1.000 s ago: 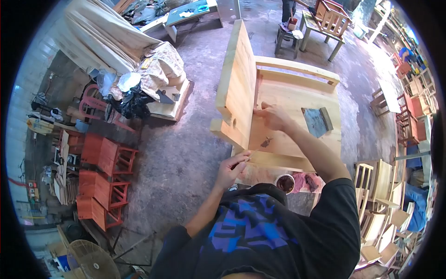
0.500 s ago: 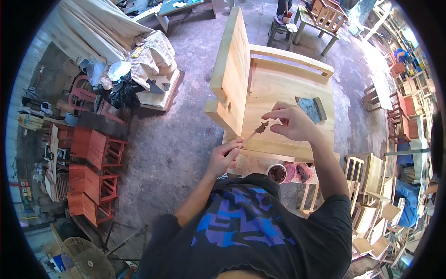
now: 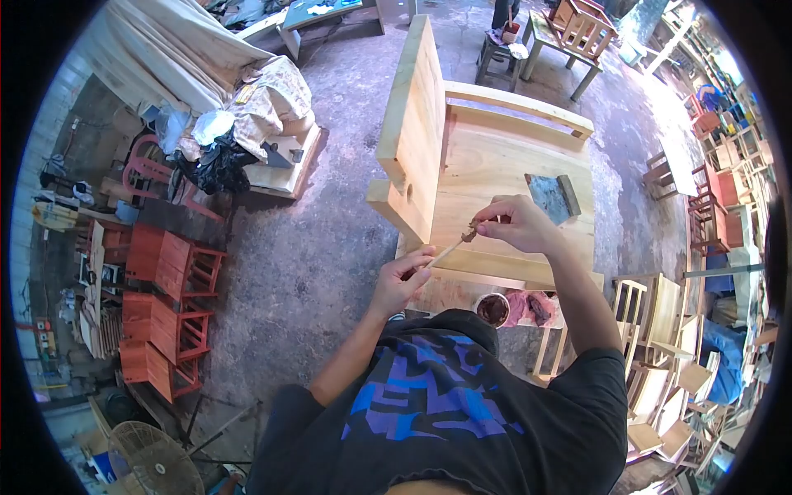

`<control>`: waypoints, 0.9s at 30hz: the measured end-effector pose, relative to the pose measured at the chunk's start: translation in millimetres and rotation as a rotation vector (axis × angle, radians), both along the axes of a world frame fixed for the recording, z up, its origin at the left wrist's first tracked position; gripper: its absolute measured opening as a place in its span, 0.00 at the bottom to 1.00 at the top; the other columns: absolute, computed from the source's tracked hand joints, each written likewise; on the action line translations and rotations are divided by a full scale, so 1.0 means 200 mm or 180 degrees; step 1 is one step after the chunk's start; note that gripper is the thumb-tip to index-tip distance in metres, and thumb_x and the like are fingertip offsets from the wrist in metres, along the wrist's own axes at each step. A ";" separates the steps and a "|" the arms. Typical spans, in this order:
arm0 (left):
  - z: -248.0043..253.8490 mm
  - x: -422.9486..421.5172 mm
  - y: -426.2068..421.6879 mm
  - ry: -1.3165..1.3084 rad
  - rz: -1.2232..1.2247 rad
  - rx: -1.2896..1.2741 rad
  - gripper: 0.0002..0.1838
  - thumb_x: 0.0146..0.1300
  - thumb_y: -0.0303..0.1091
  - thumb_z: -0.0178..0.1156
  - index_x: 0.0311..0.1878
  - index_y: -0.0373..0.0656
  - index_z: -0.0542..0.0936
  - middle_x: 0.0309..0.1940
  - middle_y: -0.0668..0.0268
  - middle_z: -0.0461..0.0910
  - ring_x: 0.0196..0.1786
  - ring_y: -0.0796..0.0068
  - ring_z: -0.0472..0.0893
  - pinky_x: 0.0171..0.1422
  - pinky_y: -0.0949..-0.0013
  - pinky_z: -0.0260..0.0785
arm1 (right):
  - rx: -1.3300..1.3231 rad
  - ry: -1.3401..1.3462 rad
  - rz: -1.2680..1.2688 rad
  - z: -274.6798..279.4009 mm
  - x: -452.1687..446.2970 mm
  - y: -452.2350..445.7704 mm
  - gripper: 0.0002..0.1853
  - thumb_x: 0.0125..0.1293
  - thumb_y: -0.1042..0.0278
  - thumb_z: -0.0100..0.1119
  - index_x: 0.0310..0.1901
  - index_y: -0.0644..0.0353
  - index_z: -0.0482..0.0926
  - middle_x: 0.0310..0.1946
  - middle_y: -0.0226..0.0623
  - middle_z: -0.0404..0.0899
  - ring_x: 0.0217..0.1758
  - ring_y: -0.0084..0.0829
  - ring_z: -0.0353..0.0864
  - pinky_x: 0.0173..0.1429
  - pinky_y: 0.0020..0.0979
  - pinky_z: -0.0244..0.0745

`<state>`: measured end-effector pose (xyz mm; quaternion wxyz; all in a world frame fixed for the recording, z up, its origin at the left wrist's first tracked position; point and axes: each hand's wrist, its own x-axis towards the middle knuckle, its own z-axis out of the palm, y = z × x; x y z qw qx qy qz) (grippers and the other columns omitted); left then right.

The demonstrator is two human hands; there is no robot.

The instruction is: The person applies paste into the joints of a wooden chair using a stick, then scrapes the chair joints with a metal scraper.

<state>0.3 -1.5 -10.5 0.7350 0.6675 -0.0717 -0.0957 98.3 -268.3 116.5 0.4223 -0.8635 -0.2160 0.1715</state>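
A: Holding what in the left hand (image 3: 400,283)?

B: Pinching a thin wooden stick (image 3: 448,250) by its lower end, between thumb and fingers. Slanting up to the right, above the near rail (image 3: 516,268) and close to the near left corner of a pale seat board (image 3: 487,165).

A: And in the right hand (image 3: 516,224)?

B: Pinching too, with thumb and forefinger together at the upper tip of the same stick, right at a lump of brown paste (image 3: 469,234).

A: Anything else on the seat board?

B: Yes, lying close to the right edge: a grey-blue plate (image 3: 548,199) with a wooden strip along one side. Rising from the left edge, a thick upright panel (image 3: 412,115). Along the far edge, another rail (image 3: 520,107).

A: And below the near rail?

B: On a stained bench (image 3: 445,299), near the edge by the dark T-shirt (image 3: 462,396): a tub (image 3: 493,310) of dark brown paste, just beside a pink cloth (image 3: 516,307).
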 end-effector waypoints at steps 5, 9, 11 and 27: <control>0.02 -0.01 -0.01 0.0037 0.0066 0.0043 0.14 0.64 0.27 0.63 0.52 0.35 0.83 0.59 0.61 0.80 0.32 0.90 0.73 0.37 0.82 0.68 | 0.0112 0.0103 -0.0085 0.00 0.00 0.00 0.11 0.61 0.65 0.67 0.41 0.63 0.87 0.27 0.34 0.80 0.29 0.25 0.74 0.35 0.28 0.69; 0.00 -0.01 -0.01 0.0004 0.0102 0.0070 0.14 0.64 0.27 0.63 0.52 0.35 0.83 0.59 0.61 0.80 0.34 0.89 0.74 0.38 0.81 0.69 | 0.1100 0.0784 -0.0150 -0.08 0.03 -0.03 0.09 0.63 0.68 0.67 0.40 0.66 0.86 0.26 0.27 0.78 0.25 0.18 0.70 0.30 0.22 0.64; 0.01 -0.01 -0.01 0.0070 0.0083 0.0057 0.14 0.65 0.27 0.62 0.52 0.34 0.83 0.59 0.61 0.80 0.35 0.89 0.75 0.40 0.81 0.69 | 0.1007 0.1199 -0.0318 -0.04 0.03 -0.04 0.09 0.64 0.68 0.66 0.40 0.65 0.86 0.26 0.25 0.76 0.23 0.15 0.67 0.27 0.20 0.59; 0.00 -0.02 0.02 0.0313 -0.0075 -0.0269 0.14 0.66 0.26 0.59 0.53 0.35 0.82 0.63 0.57 0.76 0.50 0.78 0.79 0.44 0.77 0.72 | -0.0345 -0.1099 -0.0897 -0.53 0.54 0.18 0.14 0.60 0.67 0.55 0.46 0.53 0.85 0.38 0.41 0.81 0.40 0.43 0.82 0.47 0.42 0.75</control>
